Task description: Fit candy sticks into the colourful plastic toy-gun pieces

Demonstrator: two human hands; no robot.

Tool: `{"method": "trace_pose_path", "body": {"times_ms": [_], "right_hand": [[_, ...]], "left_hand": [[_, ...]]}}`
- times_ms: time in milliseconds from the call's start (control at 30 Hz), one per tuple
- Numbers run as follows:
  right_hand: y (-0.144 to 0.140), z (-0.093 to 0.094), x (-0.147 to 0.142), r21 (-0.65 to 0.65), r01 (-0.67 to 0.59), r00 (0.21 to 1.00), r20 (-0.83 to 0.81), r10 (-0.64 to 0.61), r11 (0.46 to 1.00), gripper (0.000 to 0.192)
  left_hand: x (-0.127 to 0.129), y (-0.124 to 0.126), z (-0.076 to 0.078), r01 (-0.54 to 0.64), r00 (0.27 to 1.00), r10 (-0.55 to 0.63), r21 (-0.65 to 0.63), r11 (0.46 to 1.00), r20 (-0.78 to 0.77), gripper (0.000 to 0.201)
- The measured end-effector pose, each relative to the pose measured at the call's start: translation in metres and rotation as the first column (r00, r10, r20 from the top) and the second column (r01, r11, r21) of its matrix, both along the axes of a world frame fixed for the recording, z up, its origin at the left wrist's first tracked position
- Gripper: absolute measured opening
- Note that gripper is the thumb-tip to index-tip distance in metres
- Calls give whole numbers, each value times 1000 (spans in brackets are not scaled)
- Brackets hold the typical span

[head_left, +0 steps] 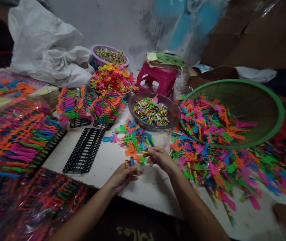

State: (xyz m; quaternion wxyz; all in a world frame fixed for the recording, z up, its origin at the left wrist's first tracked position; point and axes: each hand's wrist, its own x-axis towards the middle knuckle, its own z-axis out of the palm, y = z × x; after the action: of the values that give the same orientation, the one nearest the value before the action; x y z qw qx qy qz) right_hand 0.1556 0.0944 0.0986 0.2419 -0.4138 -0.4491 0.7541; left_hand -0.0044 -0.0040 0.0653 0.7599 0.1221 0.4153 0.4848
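Observation:
My left hand (124, 175) is closed around a few small colourful tubes (132, 161), one blue and one yellowish, whose ends stick up above the fingers. Just to its right, my right hand (160, 158) pinches a thin yellow tube (143, 152) between thumb and fingertips. Both hands are over the white table, apart from each other. Behind them lies a loose pile of bright plastic toy pieces (130, 135) in green, blue, orange and pink. Past that pile, a dark bowl (155, 126) holds many similar small tubes.
A black rack (84, 150) lies left of the hands, with filled racks (107, 108) behind it. Packed toy pieces (19, 144) cover the far left. A green basket (279, 110) and spilled pieces (215, 164) occupy the right. A pink stool (155, 78) stands behind.

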Motion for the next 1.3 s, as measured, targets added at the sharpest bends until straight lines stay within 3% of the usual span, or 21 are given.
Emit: {"method": "trace_pose_path", "body": {"times_ms": [100, 200, 333, 433, 500, 533, 633, 700, 767, 867, 933, 967, 1033, 1100, 1167, 1233, 1300], "right_hand": [[-17, -7, -10, -34, 39, 997, -68, -41, 999, 36], [-27, -7, -12, -2, 9, 998, -65, -9, 1000, 37], [-28, 5, -4, 123, -225, 974, 60, 219, 967, 34], [-29, 9, -3, 147, -396, 914, 158, 373, 907, 34], [-29, 8, -5, 226, -416, 894, 275, 352, 881, 34], [-30, 7, -7, 307, -390, 893, 355, 275, 868, 33], [-36, 6, -10, 582, -225, 832, 532, -156, 781, 35], [-46, 4, -13, 664, -221, 737, 593, -323, 715, 38], [-61, 2, -17, 650, -349, 678, 672, -296, 675, 36], [-76, -4, -22, 566, -534, 665, 740, -102, 629, 26], [-72, -9, -22, 531, -530, 692, 721, -24, 661, 31], [-66, -12, -20, 529, -484, 701, 711, -53, 697, 35], [-47, -20, -17, 559, -334, 660, 713, -235, 759, 39], [-29, -32, -15, 619, -206, 564, 708, -425, 757, 34], [-18, -44, -15, 658, -151, 543, 679, -494, 738, 25], [-16, -51, -16, 641, -54, 629, 617, -473, 765, 20], [-21, -51, -17, 558, 50, 730, 546, -412, 828, 24]], "left_hand": [[2, 3, -3, -111, 994, 111, -14, 994, 22, 25], [-2, 4, -2, -88, 995, 89, -10, 996, 39, 25], [-15, 2, 2, 67, 994, -72, 55, 996, 79, 37], [-17, 0, 6, 291, 956, -292, 72, 954, -4, 38], [-15, -1, 6, 407, 913, -404, 55, 912, -59, 32], [-13, -1, 5, 417, 908, -414, 45, 908, -68, 29], [-9, 0, 0, 221, 975, -221, 18, 975, -24, 22], [-7, -1, -3, 58, 998, -59, 11, 998, 33, 24], [-5, -2, -6, -14, 997, 13, 13, 1000, 75, 26], [-1, -5, -7, -49, 998, 49, 10, 999, 33, 24], [1, -5, -6, -106, 993, 105, -16, 994, -51, 24], [1, -4, -6, -144, 985, 140, -28, 989, -102, 25], [-1, -3, -5, -203, 958, 195, -21, 979, -213, 29], [-4, -1, -7, -221, 928, 221, 35, 975, -300, 31], [-6, -1, -10, -214, 911, 232, 89, 973, -342, 31], [-8, -2, -13, -209, 895, 236, 112, 971, -378, 31], [-7, -3, -15, -198, 883, 228, 115, 974, -410, 31]]}}
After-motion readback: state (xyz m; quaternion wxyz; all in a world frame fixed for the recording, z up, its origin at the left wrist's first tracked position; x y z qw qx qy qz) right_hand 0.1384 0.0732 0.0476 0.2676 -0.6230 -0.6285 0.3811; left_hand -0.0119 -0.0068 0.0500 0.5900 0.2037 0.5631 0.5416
